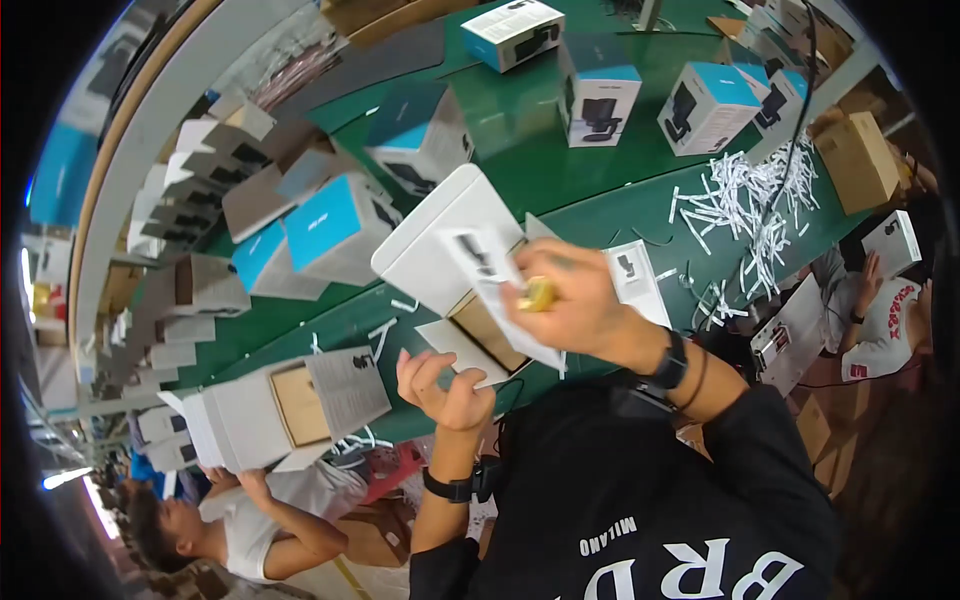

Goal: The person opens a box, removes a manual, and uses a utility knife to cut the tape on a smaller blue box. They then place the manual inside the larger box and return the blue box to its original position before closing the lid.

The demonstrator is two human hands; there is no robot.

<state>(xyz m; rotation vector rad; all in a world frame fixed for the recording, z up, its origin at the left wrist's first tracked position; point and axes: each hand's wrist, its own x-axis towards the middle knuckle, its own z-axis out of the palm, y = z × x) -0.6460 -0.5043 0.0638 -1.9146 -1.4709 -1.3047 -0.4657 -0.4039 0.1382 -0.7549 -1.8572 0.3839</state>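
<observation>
At left, an open white carton (235, 418) shows a brown insert (299, 405). Next, the left hand's (447, 388) grip is released, fingers half-curled beside a second open carton (428, 245) mid-worktop (520, 160); its brown interior is partly hidden by a blurred printed panel (490, 262). The right hand's (582, 300) grip is clenched round a yellow object (538, 294), mostly covered by fingers. Far right, paper strips (735, 200) lie heaped.
</observation>
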